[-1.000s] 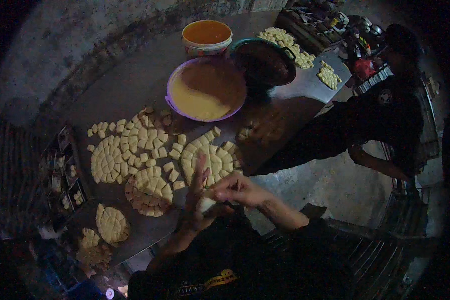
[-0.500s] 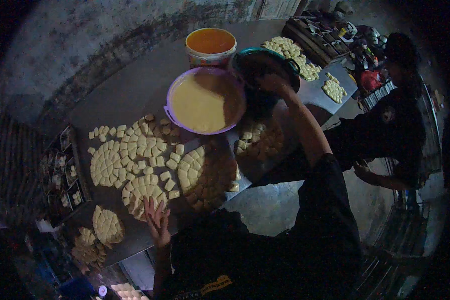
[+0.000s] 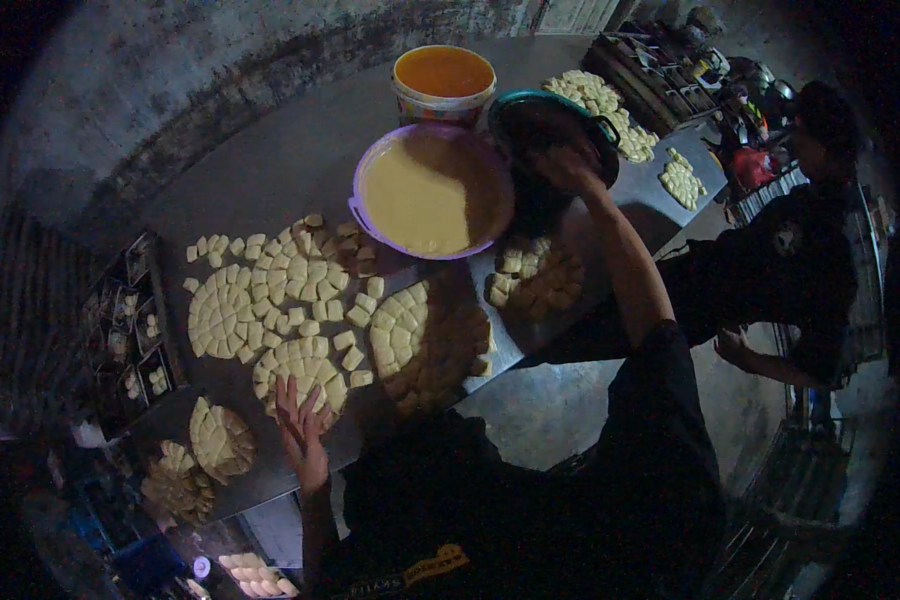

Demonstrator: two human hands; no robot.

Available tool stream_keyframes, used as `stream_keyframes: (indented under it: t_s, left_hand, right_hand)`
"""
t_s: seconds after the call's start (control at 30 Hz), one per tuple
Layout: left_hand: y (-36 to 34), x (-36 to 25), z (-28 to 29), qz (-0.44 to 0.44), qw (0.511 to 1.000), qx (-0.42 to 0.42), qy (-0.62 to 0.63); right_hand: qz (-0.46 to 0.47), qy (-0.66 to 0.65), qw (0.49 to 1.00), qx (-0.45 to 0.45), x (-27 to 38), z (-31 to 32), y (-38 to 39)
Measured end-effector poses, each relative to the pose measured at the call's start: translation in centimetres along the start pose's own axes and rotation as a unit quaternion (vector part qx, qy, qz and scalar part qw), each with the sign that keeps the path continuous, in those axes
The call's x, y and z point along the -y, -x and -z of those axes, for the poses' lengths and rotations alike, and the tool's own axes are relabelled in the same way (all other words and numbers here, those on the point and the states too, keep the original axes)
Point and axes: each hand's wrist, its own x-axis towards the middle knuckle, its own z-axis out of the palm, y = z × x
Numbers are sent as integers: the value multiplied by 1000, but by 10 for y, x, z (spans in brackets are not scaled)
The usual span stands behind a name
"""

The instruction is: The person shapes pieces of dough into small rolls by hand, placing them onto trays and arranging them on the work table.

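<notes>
My left hand [image 3: 305, 425] has its fingers spread over the lower edge of a round cluster of pale cut dough pieces [image 3: 300, 362]. My right hand [image 3: 568, 165] reaches into a dark bowl with a teal rim [image 3: 530, 96]; its fingertips are in shadow and hard to make out. Just left of that bowl sits a purple basin [image 3: 358, 210] of cream-coloured batter, with a white bucket [image 3: 444, 110] of orange contents behind it. More dough clusters [image 3: 220, 312] and loose squares cover the metal table [image 3: 240, 180] around my left hand.
Metal moulds holding dough [image 3: 135, 340] line the left edge. Dough heaps [image 3: 595, 100] lie at the far right of the table, beside dark trays and cluttered utensils [image 3: 670, 75]. A person in dark clothes [image 3: 800, 240] stands to the right. A concrete wall [image 3: 130, 90] runs behind.
My hands were together at mid-table around a small piece one second ago. The left moved down-left onto dough, fingers spread; the right moved up into the dark bowl.
</notes>
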Motion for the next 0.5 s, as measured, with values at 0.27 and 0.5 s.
stream_keyframes:
  t_s: [0.27, 0.5]
  left_hand:
    - [-13, -38, -25, -17, 989, 140, -40]
    - [-9, -38, -15, 62, 981, 147, 107]
  right_hand:
    - [-63, -77, 995, 13, 89, 26, 0]
    - [23, -452, 857, 244, 373, 64, 141]
